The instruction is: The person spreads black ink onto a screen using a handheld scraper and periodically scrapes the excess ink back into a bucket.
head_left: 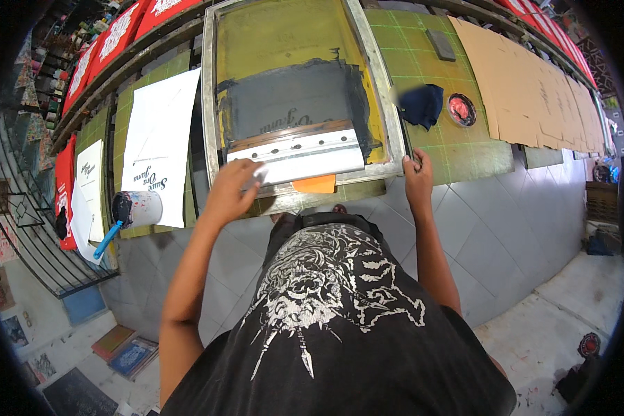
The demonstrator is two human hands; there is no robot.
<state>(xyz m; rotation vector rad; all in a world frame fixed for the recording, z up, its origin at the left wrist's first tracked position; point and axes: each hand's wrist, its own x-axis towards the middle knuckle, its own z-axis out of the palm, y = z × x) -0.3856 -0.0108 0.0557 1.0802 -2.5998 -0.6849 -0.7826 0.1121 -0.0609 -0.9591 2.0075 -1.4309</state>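
A screen-printing frame (388, 90) lies in front of me, its mesh yellow-green with a grey-black ink area (277, 97). Across its near end rests a wide squeegee (312, 159) with a pale metal holder and a brown upper edge. My left hand (230, 193) is at the squeegee's left end, a small crumpled white scrap (260, 173) between thumb and fingers. Whether those fingers also touch the squeegee I cannot tell. My right hand (418, 177) is closed round the frame's near right corner. An orange piece (314, 184) sticks out below the squeegee.
On the left lie printed white sheets (163, 132) and an ink-smeared pot (144, 208) with a blue-handled tool (108, 240). Right of the frame are a dark blue cloth (420, 107), a tub of red ink (461, 109), a grey block (440, 45) and brown cardboard (520, 90).
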